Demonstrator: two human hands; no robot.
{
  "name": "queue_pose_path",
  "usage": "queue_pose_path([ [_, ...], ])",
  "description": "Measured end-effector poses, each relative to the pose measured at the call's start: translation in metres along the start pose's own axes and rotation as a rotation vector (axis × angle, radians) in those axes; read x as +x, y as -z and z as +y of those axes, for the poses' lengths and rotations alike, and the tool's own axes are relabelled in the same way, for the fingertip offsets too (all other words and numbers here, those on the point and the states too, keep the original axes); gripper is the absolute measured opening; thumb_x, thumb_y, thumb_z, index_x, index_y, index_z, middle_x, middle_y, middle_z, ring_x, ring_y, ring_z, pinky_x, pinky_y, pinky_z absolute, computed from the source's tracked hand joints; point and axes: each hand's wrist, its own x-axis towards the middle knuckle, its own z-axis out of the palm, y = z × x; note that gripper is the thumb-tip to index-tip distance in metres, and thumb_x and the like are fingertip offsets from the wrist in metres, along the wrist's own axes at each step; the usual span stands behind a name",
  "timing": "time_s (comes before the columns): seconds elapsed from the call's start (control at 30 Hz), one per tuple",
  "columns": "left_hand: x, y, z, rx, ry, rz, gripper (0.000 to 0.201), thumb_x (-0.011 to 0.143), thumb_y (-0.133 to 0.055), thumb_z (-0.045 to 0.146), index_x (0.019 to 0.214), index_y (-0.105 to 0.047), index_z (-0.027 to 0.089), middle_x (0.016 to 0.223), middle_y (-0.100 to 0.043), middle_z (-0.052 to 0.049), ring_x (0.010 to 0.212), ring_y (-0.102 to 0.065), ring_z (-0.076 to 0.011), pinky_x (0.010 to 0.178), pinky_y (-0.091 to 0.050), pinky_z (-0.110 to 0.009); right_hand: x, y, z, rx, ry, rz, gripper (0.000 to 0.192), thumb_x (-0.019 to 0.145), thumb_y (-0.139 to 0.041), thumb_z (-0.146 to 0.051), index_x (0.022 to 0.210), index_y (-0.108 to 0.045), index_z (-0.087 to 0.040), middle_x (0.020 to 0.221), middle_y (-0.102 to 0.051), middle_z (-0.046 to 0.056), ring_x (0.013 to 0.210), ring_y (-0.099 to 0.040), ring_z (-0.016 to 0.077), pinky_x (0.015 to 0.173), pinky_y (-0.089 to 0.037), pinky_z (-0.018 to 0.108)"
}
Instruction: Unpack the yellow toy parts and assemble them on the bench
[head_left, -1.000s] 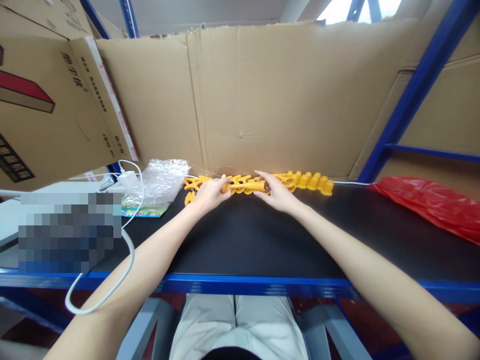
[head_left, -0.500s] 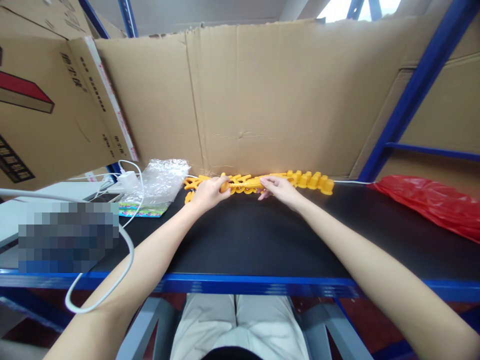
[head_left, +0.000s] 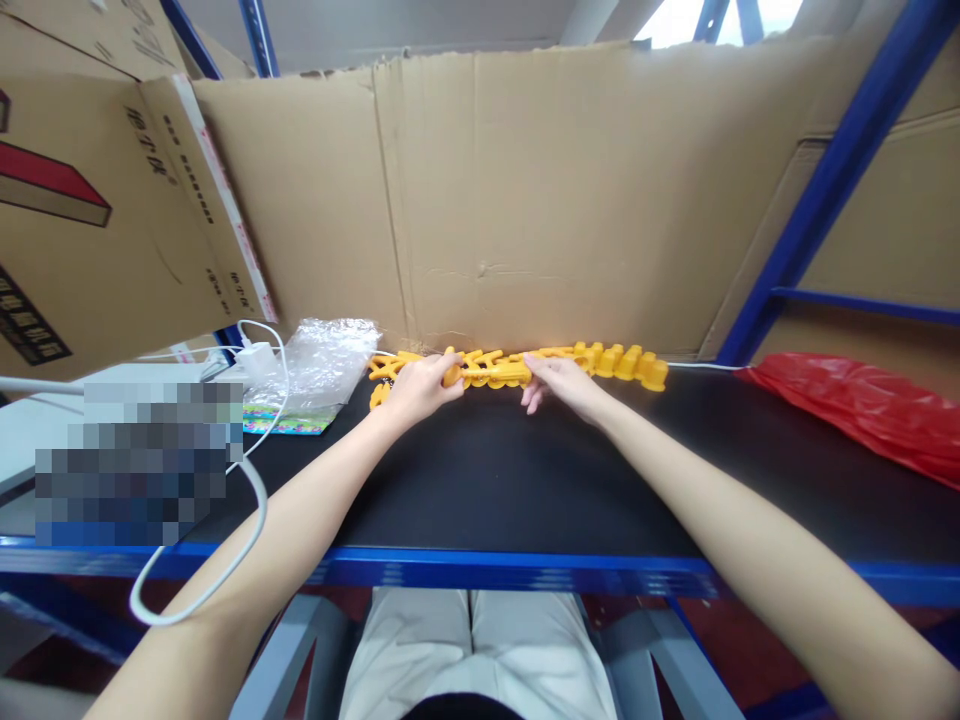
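1. Left hand [head_left: 418, 387]: reaching to the far edge of the black shelf surface [head_left: 525, 480], fingers curling closed around the left part of a yellow plastic piece [head_left: 491, 371]; thumb lying on top.
2. Right hand [head_left: 564, 383]: resting against the right end of the same yellow plastic piece, fingers lying over it and partly spread, fingertips pointing down toward the black surface; whether it is truly gripping cannot be told.
3. Yellow plastic piece: lying lengthwise between the two hands, at the back of the shelf, just in front of the cardboard sheet [head_left: 540, 200].
4. Row of yellow plastic parts [head_left: 622, 362]: running along the foot of the cardboard, extending right of the right hand; more cross-shaped yellow parts [head_left: 386, 368] sitting left of the left hand.
5. Clear plastic bag [head_left: 330, 360]: lying crumpled left of the yellow parts, partly covering a colourful printed sheet [head_left: 281, 420].
6. White charger and cable [head_left: 255, 358]: sitting near the bag, the cable looping down past the blue shelf edge [head_left: 480, 568].
7. Red plastic bag [head_left: 862, 410]: lying at the right end of the shelf, well apart from the hands.
8. Cardboard box [head_left: 97, 200]: standing at upper left.
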Motion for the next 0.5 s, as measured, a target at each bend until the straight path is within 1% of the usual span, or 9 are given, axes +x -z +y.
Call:
queue_pose_path([
  [0.07,0.001,0.001,0.001,-0.008,0.012,-0.004,0.024,0.077,-0.058,0.025,0.1,-0.061,0.019,0.09,-0.069,-0.007,0.077,-0.063,-0.0178,0.07,-0.045,-0.027,0.0,-0.001,-0.001,-0.018,-0.045,0.012,0.053,0.082,-0.042,-0.065,0.075,-0.057,-0.015,0.056,-0.065,0.007,0.044,-0.06,0.0136,0.044,-0.046,0.024],
  [0.1,0.001,0.002,0.002,-0.012,0.02,-0.007,0.024,0.076,-0.058,0.025,0.1,-0.061,0.019,0.088,-0.069,-0.006,0.076,-0.063,-0.0174,0.069,-0.045,-0.027,0.0,0.0,-0.001,-0.027,-0.054,0.009,0.055,0.082,-0.04,-0.066,0.08,-0.059,-0.014,0.061,-0.067,0.008,0.045,-0.061,0.0136,0.044,-0.047,0.024],
  [0.17,0.002,0.003,0.001,-0.009,0.043,-0.011,0.024,0.076,-0.059,0.025,0.099,-0.061,0.019,0.083,-0.068,-0.005,0.071,-0.062,-0.0165,0.067,-0.044,-0.026,0.001,0.003,0.001,-0.043,-0.028,0.001,0.053,0.084,-0.042,-0.062,0.099,-0.06,-0.015,0.081,-0.07,0.011,0.054,-0.065,0.014,0.049,-0.05,0.025],
  [0.23,0.002,0.003,-0.001,0.008,0.065,-0.009,0.024,0.076,-0.059,0.027,0.098,-0.062,0.02,0.078,-0.068,-0.003,0.067,-0.061,-0.0157,0.064,-0.043,-0.025,0.003,0.007,0.005,-0.052,0.043,-0.021,0.05,0.082,-0.056,-0.05,0.121,-0.051,-0.019,0.108,-0.066,0.013,0.067,-0.068,0.0148,0.058,-0.054,0.026],
  [0.27,0.002,0.002,-0.002,0.017,0.071,-0.006,0.024,0.076,-0.059,0.027,0.098,-0.062,0.02,0.076,-0.067,-0.003,0.066,-0.06,-0.0154,0.063,-0.042,-0.025,0.004,0.009,0.008,-0.051,0.083,-0.035,0.054,0.08,-0.061,-0.042,0.127,-0.046,-0.022,0.118,-0.061,0.014,0.073,-0.068,0.0152,0.063,-0.055,0.027],
  [0.33,0.001,0.002,-0.003,0.023,0.074,-0.008,0.025,0.075,-0.059,0.027,0.099,-0.062,0.019,0.074,-0.067,-0.003,0.065,-0.06,-0.0151,0.062,-0.042,-0.025,0.006,0.011,0.012,-0.038,0.138,-0.052,0.057,0.077,-0.065,-0.031,0.13,-0.043,-0.025,0.127,-0.054,0.013,0.077,-0.068,0.015,0.069,-0.056,0.03],
  [0.4,0.001,0.001,-0.003,0.02,0.076,-0.014,0.026,0.075,-0.059,0.028,0.1,-0.062,0.019,0.073,-0.066,-0.003,0.064,-0.059,-0.0153,0.062,-0.041,-0.025,0.007,0.01,0.014,-0.025,0.142,-0.036,0.048,0.079,-0.062,-0.029,0.124,-0.048,-0.023,0.123,-0.057,0.012,0.074,-0.068,0.0143,0.071,-0.056,0.032],
  [0.5,0.001,0.002,-0.001,0.015,0.079,-0.003,0.027,0.075,-0.059,0.028,0.1,-0.062,0.019,0.074,-0.066,-0.004,0.065,-0.06,-0.0159,0.063,-0.042,-0.026,0.006,0.006,0.011,-0.042,0.103,0.021,0.033,0.082,-0.059,-0.034,0.111,-0.055,-0.019,0.099,-0.067,0.009,0.066,-0.067,0.0139,0.071,-0.056,0.032],
])
